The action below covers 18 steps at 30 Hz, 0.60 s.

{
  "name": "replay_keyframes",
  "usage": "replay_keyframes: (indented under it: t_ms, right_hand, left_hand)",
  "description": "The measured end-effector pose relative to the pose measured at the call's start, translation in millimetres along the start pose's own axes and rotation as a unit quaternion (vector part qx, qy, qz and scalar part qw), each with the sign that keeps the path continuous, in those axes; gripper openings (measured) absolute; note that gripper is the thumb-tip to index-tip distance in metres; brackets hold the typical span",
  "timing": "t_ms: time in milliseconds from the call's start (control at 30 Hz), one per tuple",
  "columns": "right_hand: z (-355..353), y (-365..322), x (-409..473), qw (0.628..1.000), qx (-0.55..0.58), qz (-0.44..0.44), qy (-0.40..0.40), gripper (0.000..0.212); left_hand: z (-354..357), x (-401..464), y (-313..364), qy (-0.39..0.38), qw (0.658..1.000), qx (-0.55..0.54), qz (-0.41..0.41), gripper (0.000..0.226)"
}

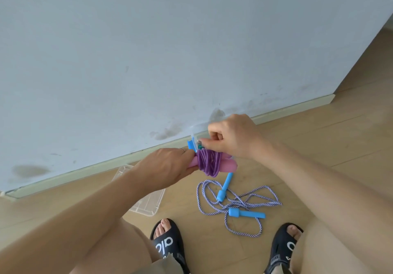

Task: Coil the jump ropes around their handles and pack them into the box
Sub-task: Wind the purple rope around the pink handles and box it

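While both hands (pixel 168 165) (pixel 231 135) grip one purple rope (pixel 207 164) — one blue rope (pixel 234 204) lies loose.

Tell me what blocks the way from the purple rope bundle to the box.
Nothing visible. The bundle is held in the air by both hands, left hand and right hand; the clear box sits open on the floor just below the left forearm.

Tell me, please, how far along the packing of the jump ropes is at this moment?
Roughly halfway on the first rope. The purple rope is mostly coiled around its pink handles; the left hand grips the handles while the right hand pinches at the coil's top. The striped rope with blue handles lies loose on the floor, not yet coiled. The clear box shows no rope inside.
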State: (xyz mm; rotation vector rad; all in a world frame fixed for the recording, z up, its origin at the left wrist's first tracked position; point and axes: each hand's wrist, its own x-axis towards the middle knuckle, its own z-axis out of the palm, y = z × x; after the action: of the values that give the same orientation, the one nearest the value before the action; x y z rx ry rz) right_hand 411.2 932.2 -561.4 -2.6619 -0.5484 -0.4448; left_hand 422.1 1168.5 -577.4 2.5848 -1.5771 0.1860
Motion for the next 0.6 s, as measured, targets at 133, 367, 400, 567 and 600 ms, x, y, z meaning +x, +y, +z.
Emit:
replay_keyframes:
  t_ms: [133,367,400,567,600]
  right_hand:
    - [5.7,-1.2,-2.1,0.997,0.044,0.024,-0.053,0.05]
    - [10.5,-3.2,-6.8,0.998,0.04,-0.033,-0.044,0.041]
    - [11.5,-4.7,-6.2,0.998,0.038,-0.042,-0.033,0.041]
    - [12.8,-0.1,-7.8,0.95,0.217,0.103,-0.202,0.056]
    - [14.2,0.3,-10.0,0.93,0.247,0.135,-0.235,0.062]
  left_hand:
    - [-2.5,-3.2,-6.3,-0.004,0.998,0.046,0.045,0.06]
    - [-3.7,0.4,4.7,0.015,0.997,0.03,0.069,0.056]
    - [-2.7,2.2,9.8,0.011,0.997,0.02,0.075,0.055]
    - [-3.6,3.6,13.3,0.004,0.995,0.027,0.093,0.04]
    - [-5.5,2.6,10.7,0.014,0.995,0.038,0.095,0.036]
